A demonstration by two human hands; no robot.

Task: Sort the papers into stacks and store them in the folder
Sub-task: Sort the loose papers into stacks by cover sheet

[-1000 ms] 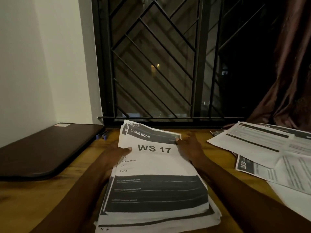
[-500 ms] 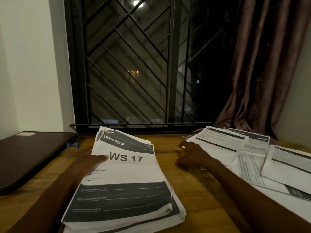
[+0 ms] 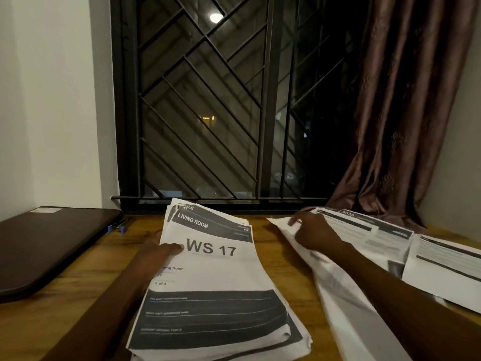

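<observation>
A thick stack (image 3: 213,272) of papers is lying at the middle of the wooden surface (image 3: 286,269), its top sheet reading "LIVING ROOM", "WS 17" and "2 of 3". The sheets in it are sitting unevenly, with edges fanning out at the far and near ends. The left hand (image 3: 156,254) is holding the stack at its left edge: the thumb (image 3: 173,249) is pressing down on the top sheet just beside the "W", and the rest of the grip is wrapping round the edge out of sight.

The right hand (image 3: 315,234) is resting well apart from the stack, on loose sheets (image 3: 369,230) that are spreading over the right side of the surface and overlapping one another. Its fingers are bending down onto the paper. A long white sheet (image 3: 346,303) under the forearm is blurring, and I cannot tell whether this grip is pinching a sheet or only pressing on it.

A dark folder (image 3: 52,246) is lying closed and flat at the left, apart from the stack. A blue pen (image 3: 117,225) is lying just beside its far corner. Behind, a barred window (image 3: 208,113) is showing dark, and a brown curtain (image 3: 395,113) is hanging at its right.
</observation>
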